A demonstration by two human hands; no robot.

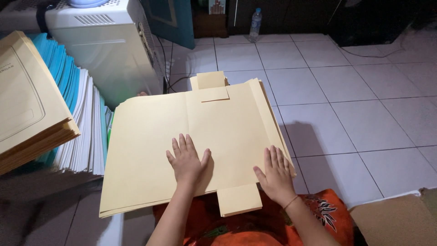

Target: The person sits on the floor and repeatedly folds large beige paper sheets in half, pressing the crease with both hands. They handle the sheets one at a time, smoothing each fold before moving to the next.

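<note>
**Both palms flat on an unfolded folder stack; no fold yet made**

The landmark is the stack of cream folders (150, 150), lying opened out across the person's lap above an orange patterned cloth (318, 214).

The left hand (186, 159) lies near the middle of the top sheet, just right of its centre crease, palm down and fingers spread. It grasps nothing; it only presses. The right hand (275, 175) lies at the stack's right edge, also flat and released, fingers pointing away from the person, with a thin band at the wrist.

1 small flap (239, 199) projects from the near edge of the stack, between the 2 wrists, and lies flat. A second flap (211, 86) projects from the far edge, with others staggered behind it. The right edge shows several sheet edges fanned slightly apart.

Left of the stack stands a tall pile of white and teal papers (79, 114), with more cream folders (27, 100) resting on top of it. Beyond the stack's far left corner is a white machine (104, 50). A plastic bottle (256, 23) stands well beyond on the tiled floor (364, 105). A cardboard piece (396, 223) lies right of the lap.

Judgement on progress: the top sheet appears smoothed and held in place, but both flaps are still unfolded and the side panel is unturned, so the folding work appears to be at its start.
</note>
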